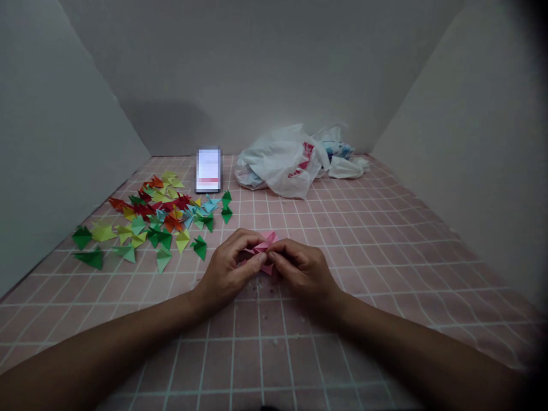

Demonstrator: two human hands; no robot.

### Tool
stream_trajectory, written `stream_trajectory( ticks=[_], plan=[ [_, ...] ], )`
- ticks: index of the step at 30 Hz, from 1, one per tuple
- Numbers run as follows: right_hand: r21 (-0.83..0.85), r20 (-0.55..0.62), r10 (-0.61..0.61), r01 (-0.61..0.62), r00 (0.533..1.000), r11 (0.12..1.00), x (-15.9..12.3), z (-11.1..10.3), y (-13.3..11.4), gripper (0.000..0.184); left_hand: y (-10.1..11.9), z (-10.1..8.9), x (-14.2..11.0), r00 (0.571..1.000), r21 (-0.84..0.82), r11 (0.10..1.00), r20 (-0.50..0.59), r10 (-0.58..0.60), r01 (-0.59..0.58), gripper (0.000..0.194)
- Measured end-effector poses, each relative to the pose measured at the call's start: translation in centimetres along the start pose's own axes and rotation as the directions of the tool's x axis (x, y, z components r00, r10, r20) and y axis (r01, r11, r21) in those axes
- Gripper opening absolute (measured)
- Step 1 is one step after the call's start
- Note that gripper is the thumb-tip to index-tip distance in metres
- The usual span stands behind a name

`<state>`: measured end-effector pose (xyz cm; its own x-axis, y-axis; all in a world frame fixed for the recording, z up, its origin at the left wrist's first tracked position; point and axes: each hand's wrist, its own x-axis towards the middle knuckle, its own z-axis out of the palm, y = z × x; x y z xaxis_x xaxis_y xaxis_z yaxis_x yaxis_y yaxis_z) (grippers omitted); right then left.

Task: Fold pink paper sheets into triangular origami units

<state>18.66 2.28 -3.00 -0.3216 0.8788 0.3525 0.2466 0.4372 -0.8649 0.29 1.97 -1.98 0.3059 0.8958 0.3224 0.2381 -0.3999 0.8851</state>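
A pink folded paper (268,242) is held above the tabletop, in front of the wearer, between two hands whose fingertips almost meet. It is pinched by the thumb and fingers of the left hand (233,264), and its right side is gripped between the thumb and forefinger of the right hand (306,267); most of its lower part is hidden. Beyond the left hand, to the left, folded paper pieces (173,221) in red, orange, yellow, green and light blue are spread, some overlapping. Just behind them a lit screen (208,170), its content blurred, is stood upright. To its right, a crumpled white plastic bag (278,162) with red print is seen, with a smaller white-and-blue bundle (338,149) beside it. Everything is set on a pink cloth (406,245) patterned with white grid lines.
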Motion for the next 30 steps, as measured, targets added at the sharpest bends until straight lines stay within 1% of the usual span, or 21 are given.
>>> stream_trajectory(
  ticks=[3,8,12,16,18,24,30],
  plan=[
    [0.026,0.007,0.005,-0.005,1.000,1.000,0.06,0.00,0.04,0.012,0.09,-0.05,0.07,1.000,0.004,1.000,-0.007,-0.007,0.007,0.015],
    [0.039,0.013,-0.030,0.029,0.999,0.999,0.15,-0.02,0.04,0.007,0.17,-0.19,0.18,1.000,-0.006,1.000,-0.011,-0.010,0.010,0.017],
    [0.017,0.016,-0.019,0.019,1.000,1.000,0.11,-0.01,-0.02,0.009,0.13,-0.21,0.16,1.000,-0.004,1.000,-0.005,-0.010,0.010,0.018],
    [0.006,0.013,-0.046,0.046,0.999,0.999,0.15,-0.10,-0.19,0.012,-0.02,-0.15,0.05,1.000,-0.009,1.000,-0.003,-0.016,0.016,0.017],
    [0.000,0.014,-0.054,0.054,0.998,0.999,0.19,-0.17,-0.28,0.013,-0.09,-0.08,0.00,0.999,-0.029,0.999,-0.002,-0.032,0.032,0.018],
    [-0.003,0.020,-0.020,0.020,1.000,1.000,0.15,-0.14,-0.22,0.011,-0.36,0.22,-0.08,0.995,-0.139,0.985,-0.005,-0.102,0.100,0.021],
    [0.016,0.024,-0.019,0.019,1.000,1.000,0.11,-0.04,-0.42,0.011,-0.26,0.23,-0.14,0.995,-0.161,0.983,-0.017,-0.094,0.090,0.020]
  ],
)
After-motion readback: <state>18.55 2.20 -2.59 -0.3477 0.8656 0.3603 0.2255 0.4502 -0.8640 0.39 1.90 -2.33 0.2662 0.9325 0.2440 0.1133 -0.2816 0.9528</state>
